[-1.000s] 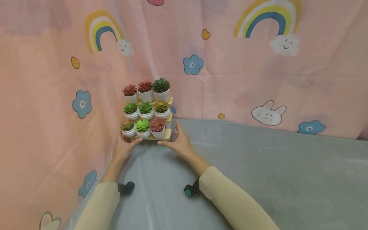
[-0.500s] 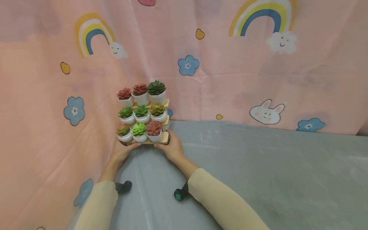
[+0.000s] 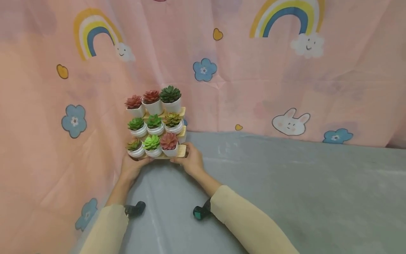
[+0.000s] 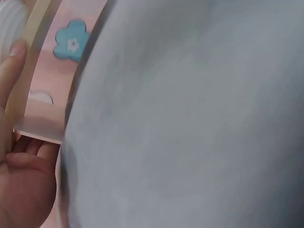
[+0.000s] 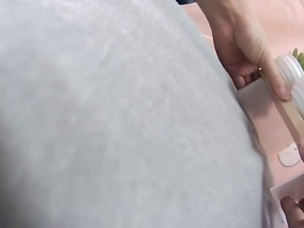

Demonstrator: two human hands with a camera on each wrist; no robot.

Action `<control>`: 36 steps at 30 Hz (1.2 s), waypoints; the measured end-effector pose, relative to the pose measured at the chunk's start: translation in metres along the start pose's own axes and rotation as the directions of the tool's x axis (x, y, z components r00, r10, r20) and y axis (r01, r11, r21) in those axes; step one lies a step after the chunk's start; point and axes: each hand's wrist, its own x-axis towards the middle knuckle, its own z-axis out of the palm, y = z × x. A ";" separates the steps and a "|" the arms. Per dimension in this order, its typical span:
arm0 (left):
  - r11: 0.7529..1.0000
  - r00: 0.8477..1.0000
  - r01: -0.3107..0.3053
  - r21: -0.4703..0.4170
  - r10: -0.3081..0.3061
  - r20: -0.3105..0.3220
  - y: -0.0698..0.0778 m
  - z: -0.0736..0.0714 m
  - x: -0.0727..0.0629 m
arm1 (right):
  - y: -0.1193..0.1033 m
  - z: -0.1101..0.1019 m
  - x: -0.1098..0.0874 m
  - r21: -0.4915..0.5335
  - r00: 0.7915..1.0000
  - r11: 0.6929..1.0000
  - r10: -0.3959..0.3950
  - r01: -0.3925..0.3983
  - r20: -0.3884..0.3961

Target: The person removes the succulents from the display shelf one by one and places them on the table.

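Note:
A three-tier wooden stand (image 3: 182,151) is at the back left in the head view. White pots on its shelves hold red, green and yellowish succulents, among them a dark green succulent (image 3: 170,93) at top right. My left hand (image 3: 131,167) grips the bottom tier's left end; in the left wrist view its thumb lies along the wooden edge, with fingers behind a smooth side panel (image 4: 42,122). The bottom tier's right end is in my right hand (image 3: 191,160), thumb in front, most fingers hidden. I cannot tell whether the stand touches the table.
A grey cloth-covered table (image 3: 269,183) stretches to the right. Close behind and left of the stand hangs a pink curtain (image 3: 241,88) printed with rainbows, flowers and a rabbit. Dark wrist cameras (image 3: 135,209) sit at both cuffs.
My right hand, earlier spread beside the stand, has come in to grip its right end. The view has turned slightly right, so stand and curtain prints appear further left.

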 end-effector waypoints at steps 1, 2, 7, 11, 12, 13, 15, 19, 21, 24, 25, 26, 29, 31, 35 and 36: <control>1.000 1.000 0.000 -0.012 0.000 0.008 0.002 0.002 0.000 | 0.000 -0.003 0.000 0.007 1.000 1.000 -0.007 0.007 0.002; 1.000 1.000 0.007 -0.011 -0.007 0.007 0.004 0.003 -0.001 | -0.001 -0.006 0.001 0.012 1.000 1.000 -0.011 0.011 0.003; 0.999 0.999 0.020 -0.033 -0.019 0.046 0.016 0.022 -0.002 | 0.000 -0.030 -0.002 0.041 1.000 0.999 0.015 -0.014 -0.017; 0.999 0.998 0.006 -0.039 -0.003 0.068 0.026 0.040 -0.004 | 0.002 -0.053 -0.007 0.052 0.998 0.998 0.043 -0.041 -0.044; 0.999 0.997 -0.001 -0.051 0.005 0.071 0.028 0.045 -0.004 | 0.002 -0.058 -0.008 0.055 0.998 0.997 0.047 -0.044 -0.045; 0.999 0.997 -0.006 -0.052 0.010 0.074 0.031 0.049 -0.006 | 0.002 -0.063 -0.010 0.057 0.998 0.997 0.054 -0.051 -0.045; 0.998 0.996 -0.018 -0.053 0.022 0.083 0.037 0.056 -0.009 | 0.001 -0.073 -0.013 0.072 0.996 0.995 0.078 -0.074 -0.042; 0.998 0.993 -0.054 0.007 0.053 0.110 0.048 0.072 -0.015 | 0.003 -0.094 -0.020 0.110 0.990 0.986 0.131 -0.125 -0.054; 0.997 0.989 -0.074 0.019 0.071 0.127 0.053 0.081 -0.016 | 0.004 -0.104 -0.023 0.129 0.986 0.981 0.152 -0.142 -0.069; 0.996 0.984 -0.089 0.019 0.085 0.154 0.057 0.096 -0.017 | 0.007 -0.120 -0.028 0.131 0.980 0.979 0.172 -0.159 -0.098; 0.996 0.983 -0.087 0.011 0.084 0.163 0.059 0.101 -0.018 | 0.008 -0.124 -0.030 0.129 0.979 0.978 0.175 -0.161 -0.106; 0.996 0.982 -0.088 0.002 0.086 0.166 0.058 0.105 -0.018 | 0.009 -0.128 -0.032 0.124 0.978 0.979 0.176 -0.162 -0.111; 0.996 0.982 -0.088 -0.008 0.088 0.168 0.058 0.118 -0.021 | 0.013 -0.139 -0.037 0.111 0.977 0.980 0.177 -0.164 -0.119; 0.995 0.981 -0.097 -0.025 0.100 0.167 0.060 0.126 -0.024 | 0.015 -0.148 -0.040 0.107 0.978 0.981 0.172 -0.159 -0.119; 0.993 0.979 -0.115 -0.036 0.120 0.165 0.065 0.144 -0.030 | 0.021 -0.167 -0.046 0.110 0.981 0.983 0.159 -0.147 -0.109; 0.992 0.979 -0.119 -0.030 0.123 0.165 0.066 0.149 -0.031 | 0.023 -0.173 -0.048 0.111 0.982 0.983 0.155 -0.143 -0.109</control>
